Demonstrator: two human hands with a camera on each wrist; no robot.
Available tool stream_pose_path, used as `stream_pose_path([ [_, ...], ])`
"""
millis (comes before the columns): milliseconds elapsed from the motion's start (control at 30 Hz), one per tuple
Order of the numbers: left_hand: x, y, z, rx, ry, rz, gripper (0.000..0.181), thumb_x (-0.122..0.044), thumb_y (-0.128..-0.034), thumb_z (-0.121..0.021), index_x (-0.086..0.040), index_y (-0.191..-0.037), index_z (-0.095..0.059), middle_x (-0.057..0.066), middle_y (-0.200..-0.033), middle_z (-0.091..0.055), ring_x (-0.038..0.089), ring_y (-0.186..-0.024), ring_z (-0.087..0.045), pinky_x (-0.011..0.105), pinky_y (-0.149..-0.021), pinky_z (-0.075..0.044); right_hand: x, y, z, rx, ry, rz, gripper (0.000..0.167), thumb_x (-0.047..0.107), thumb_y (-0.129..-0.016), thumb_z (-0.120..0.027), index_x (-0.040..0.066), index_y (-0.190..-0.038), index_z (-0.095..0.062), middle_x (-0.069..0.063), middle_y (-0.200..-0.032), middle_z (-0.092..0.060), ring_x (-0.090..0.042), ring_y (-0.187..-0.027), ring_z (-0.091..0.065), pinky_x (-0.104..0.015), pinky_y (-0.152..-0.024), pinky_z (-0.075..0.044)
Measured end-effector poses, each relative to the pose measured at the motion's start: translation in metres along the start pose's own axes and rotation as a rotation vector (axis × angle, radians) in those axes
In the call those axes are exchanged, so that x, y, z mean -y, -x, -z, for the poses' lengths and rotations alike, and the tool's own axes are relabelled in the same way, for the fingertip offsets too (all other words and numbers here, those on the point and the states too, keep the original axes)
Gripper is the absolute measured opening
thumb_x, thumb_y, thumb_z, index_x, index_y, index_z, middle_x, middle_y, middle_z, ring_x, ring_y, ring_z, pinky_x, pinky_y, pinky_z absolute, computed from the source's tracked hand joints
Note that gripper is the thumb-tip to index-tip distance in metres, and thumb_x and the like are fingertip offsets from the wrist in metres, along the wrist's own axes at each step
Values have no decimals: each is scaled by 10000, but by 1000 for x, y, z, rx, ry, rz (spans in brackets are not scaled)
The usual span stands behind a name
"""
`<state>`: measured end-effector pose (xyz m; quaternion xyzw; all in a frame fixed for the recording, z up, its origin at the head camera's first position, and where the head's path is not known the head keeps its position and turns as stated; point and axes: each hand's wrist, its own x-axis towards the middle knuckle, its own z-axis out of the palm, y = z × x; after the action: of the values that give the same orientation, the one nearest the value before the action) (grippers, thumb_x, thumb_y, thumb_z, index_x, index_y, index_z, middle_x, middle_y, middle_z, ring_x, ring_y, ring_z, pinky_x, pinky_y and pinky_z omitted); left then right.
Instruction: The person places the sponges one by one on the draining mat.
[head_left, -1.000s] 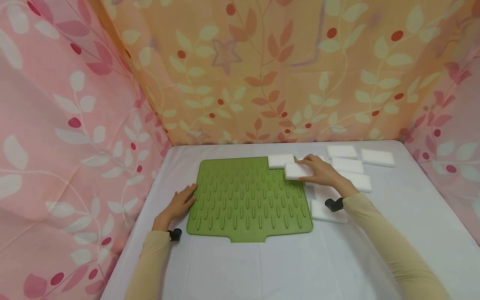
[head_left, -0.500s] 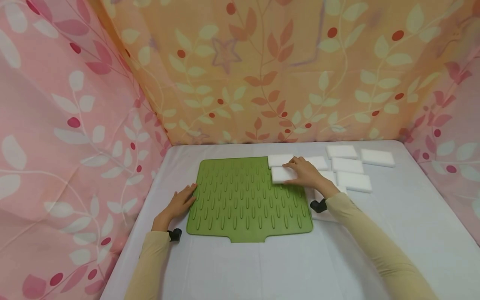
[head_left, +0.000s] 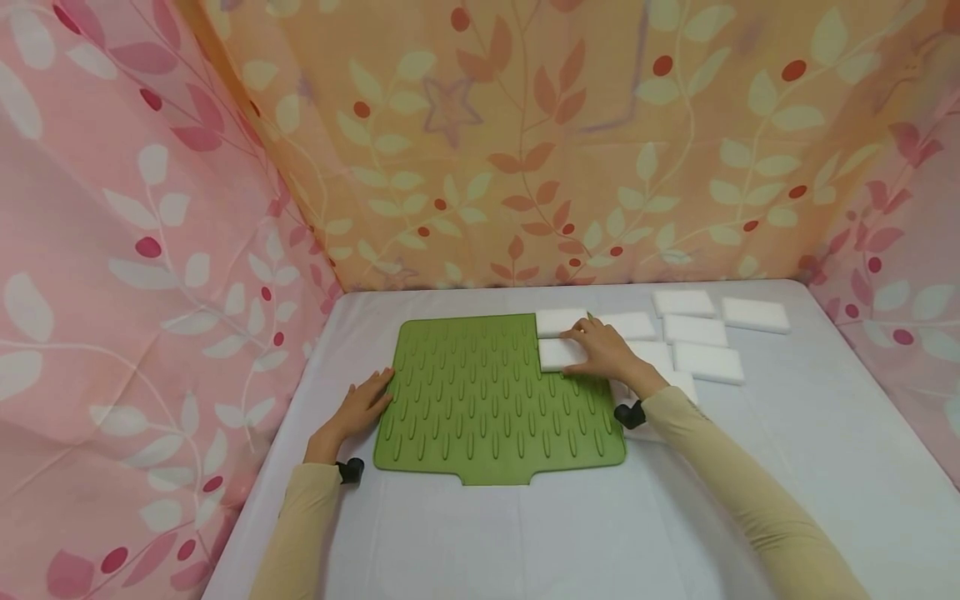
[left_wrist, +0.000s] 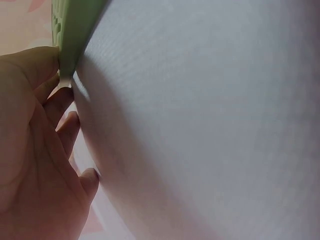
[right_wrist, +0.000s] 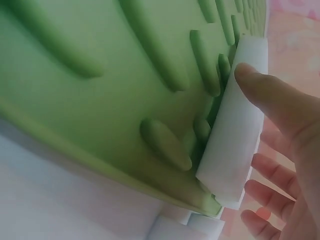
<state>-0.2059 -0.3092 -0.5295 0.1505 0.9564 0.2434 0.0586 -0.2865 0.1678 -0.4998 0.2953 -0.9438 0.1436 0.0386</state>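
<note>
A green ridged mat (head_left: 480,400) lies on the white-covered table. At its left edge rests my left hand (head_left: 363,402), thumb and fingertips touching the rim; in the left wrist view the left hand (left_wrist: 37,135) holds nothing. My right hand (head_left: 603,348) pinches a white sponge block (head_left: 557,356) at the mat's upper right. The right wrist view shows the right thumb (right_wrist: 255,82) on the near side of that sponge (right_wrist: 234,125), with fingers beyond it. Just behind it, a second white sponge (head_left: 561,322) lies along the mat's back edge.
Right of the mat lie several more white sponges, among them a far-right sponge (head_left: 756,316) and a sponge (head_left: 707,363) nearer the mat; some are partly hidden by my right hand and wrist. A patterned cloth wall (head_left: 570,167) stands behind the table (head_left: 480,542).
My right hand has carried the sponge left and slightly toward me, in front of the back sponge. The left hand and the mat have stayed put.
</note>
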Motion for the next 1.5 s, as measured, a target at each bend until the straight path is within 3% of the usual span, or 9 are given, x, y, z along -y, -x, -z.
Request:
stream_pose_path([
  [567, 0, 1, 0, -3, 3, -2, 548, -217, -988, -446, -57, -1471, -242, 178, -1499, -254, 387, -1389, -179, 665, -1050, -45, -5, 6, 31, -3, 4, -22, 681, 491, -736, -732, 119, -1283, -567, -120, -1160, -536, -318, -1045, -482, -500, -821, -404],
  [967, 0, 1, -2, -38, -9, -27, 534, -193, -979, -458, -27, -1453, -277, 211, -1473, -293, 420, -1365, -218, 683, -1033, -75, -31, 19, 47, -73, -3, -25, 639, 442, -730, -751, 101, -1245, -590, -116, -1130, -542, -329, -1020, -490, -514, -800, -388],
  [1500, -2, 0, -2, -22, 1, -10, 547, -180, -975, -472, -40, -1461, -263, 199, -1484, -281, 399, -1378, -205, 675, -1045, -56, -63, 43, 76, -93, 51, -88, 611, 406, -739, -757, 100, -1241, -590, -127, -1162, -537, -344, -1059, -477, -521, -815, -380],
])
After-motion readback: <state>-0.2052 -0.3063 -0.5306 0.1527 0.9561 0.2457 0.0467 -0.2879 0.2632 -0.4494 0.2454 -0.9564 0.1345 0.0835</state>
